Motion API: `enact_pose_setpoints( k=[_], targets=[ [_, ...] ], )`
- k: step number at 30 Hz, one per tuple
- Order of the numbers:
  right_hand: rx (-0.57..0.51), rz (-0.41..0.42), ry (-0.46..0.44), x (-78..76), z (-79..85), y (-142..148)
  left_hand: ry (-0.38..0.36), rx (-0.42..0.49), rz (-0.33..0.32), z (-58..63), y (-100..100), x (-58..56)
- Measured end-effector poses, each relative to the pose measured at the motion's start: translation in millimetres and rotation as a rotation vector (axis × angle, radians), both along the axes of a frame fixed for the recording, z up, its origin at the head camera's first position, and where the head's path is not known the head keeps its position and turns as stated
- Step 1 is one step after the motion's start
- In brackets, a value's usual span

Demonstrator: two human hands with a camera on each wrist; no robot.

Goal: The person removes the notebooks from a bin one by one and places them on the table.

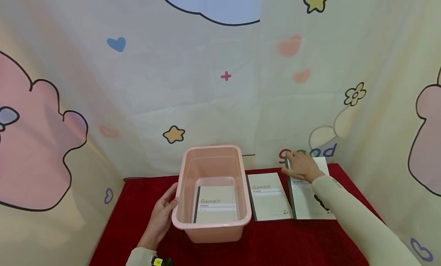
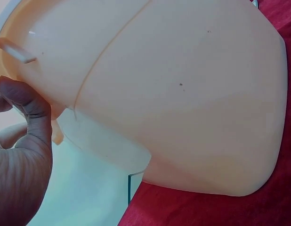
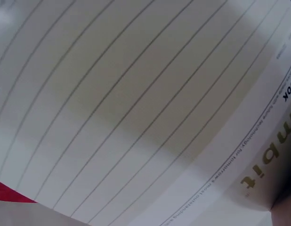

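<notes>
Red cloth (image 1: 118, 227), plastic tub (image 1: 213, 234), lined notebook (image 1: 306, 204)

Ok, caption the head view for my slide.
Left hand holding a pink basin, right hand on the rightmost notebook.

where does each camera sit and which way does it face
Head: worn on the head, facing forward and down over the pink bin; left hand and right hand show.
Left wrist: worn there, facing the bin's outer side; left hand at left edge.
Right wrist: worn there, facing the lined cover of the rightmost notebook; only a skin sliver, bottom right.
Head and left wrist share the bin.
</notes>
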State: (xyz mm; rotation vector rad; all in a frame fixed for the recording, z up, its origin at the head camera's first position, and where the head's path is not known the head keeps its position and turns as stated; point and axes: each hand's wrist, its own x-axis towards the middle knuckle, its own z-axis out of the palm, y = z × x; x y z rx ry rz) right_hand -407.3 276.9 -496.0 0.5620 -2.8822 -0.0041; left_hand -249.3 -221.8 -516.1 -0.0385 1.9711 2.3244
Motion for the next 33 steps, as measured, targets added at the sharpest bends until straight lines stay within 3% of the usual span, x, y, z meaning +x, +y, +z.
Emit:
enact_pose_setpoints(
  k=[12, 22, 33],
  targets=[
    [0.042, -0.044, 0.001, 1.1, -27.1, 22.7, 0.014, -0.003, -0.015, -0.8, 1.1, -2.6],
    [-0.017, -0.037, -0.016, -3.8, -45.0, 23.7, -0.002, -0.010, -0.020, -3.1, 1.9, -2.6],
    [-0.032, -0.093, -0.169, -5.0, -59.9, 13.7, 0.013, -0.017, -0.020, -1.0, -2.4, -0.1]
  ],
)
